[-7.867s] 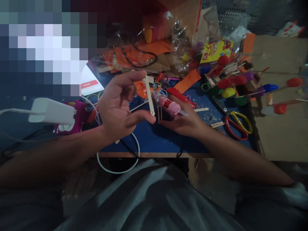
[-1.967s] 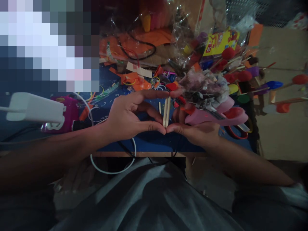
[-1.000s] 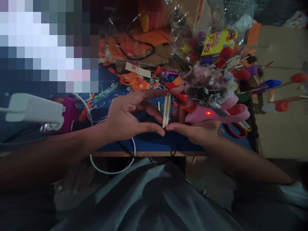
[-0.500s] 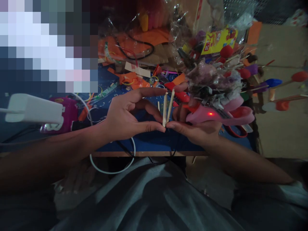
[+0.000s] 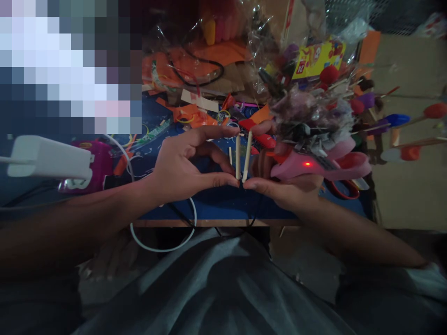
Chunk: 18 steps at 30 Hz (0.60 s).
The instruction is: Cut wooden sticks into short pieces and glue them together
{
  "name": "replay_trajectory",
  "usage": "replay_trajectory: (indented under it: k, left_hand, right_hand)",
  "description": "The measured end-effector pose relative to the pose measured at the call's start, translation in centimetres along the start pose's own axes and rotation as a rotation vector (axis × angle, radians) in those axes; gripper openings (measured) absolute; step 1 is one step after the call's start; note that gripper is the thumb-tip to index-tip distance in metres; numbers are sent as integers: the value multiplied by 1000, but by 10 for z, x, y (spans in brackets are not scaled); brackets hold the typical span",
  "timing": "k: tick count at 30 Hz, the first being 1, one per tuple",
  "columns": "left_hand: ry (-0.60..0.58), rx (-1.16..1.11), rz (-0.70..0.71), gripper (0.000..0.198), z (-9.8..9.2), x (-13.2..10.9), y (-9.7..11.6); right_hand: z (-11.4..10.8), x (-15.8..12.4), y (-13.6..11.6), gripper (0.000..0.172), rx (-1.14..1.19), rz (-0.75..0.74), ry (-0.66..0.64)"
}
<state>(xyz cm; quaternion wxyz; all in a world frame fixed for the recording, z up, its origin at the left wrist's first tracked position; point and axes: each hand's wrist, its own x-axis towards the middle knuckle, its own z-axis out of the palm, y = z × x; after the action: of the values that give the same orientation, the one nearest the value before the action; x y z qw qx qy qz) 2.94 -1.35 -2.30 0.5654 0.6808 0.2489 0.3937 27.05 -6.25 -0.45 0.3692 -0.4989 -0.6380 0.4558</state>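
Between the thumb and index finger of my left hand [image 5: 195, 163], a short pale wooden stick [image 5: 238, 157] is pinched by its two ends. My right hand [image 5: 282, 181] pinches a second wooden stick [image 5: 247, 157] the same way, tilted slightly. The two sticks are close at the bottom, with a small gap between them. Behind my left fingertips shows another short stick [image 5: 230, 155]. Against my right hand is a pink tool [image 5: 296, 166] with a lit red light, resembling a hot glue gun; whether my fingers hold it too, I cannot tell.
A white charger [image 5: 49, 158] sits in a purple socket block [image 5: 103, 160] at left, its white cable [image 5: 164, 250] looping over the table edge. Orange scraps [image 5: 188, 114], plastic wrap and a yellow packet [image 5: 319, 58] lie behind. Sticks with coloured tips [image 5: 398, 120] and red scissor handles [image 5: 345, 190] are at right.
The two sticks have drawn slightly apart, and the left one stands more upright. My right hand and the pink tool have shifted a little to the right.
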Motion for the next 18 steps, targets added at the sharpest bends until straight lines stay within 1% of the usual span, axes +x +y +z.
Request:
replay_trajectory:
  k: [2, 7, 12, 15, 18]
  left_hand:
    - [-1, 2, 28, 82, 0, 0, -1]
    - [-20, -4, 77, 81, -1, 0, -2]
    - [-9, 40, 8, 82, 0, -1, -3]
    - [-23, -2, 41, 86, -2, 0, -5]
    - [-31, -20, 52, 85, -2, 0, -4]
  right_hand:
    - [1, 0, 2, 74, 14, -7, -3]
    - [0, -1, 9, 69, 83, -14, 4]
    - [-3, -3, 12, 66, 65, 22, -20]
    - [-3, -2, 10, 69, 61, 12, -27]
    - [-1, 0, 4, 72, 59, 39, 12]
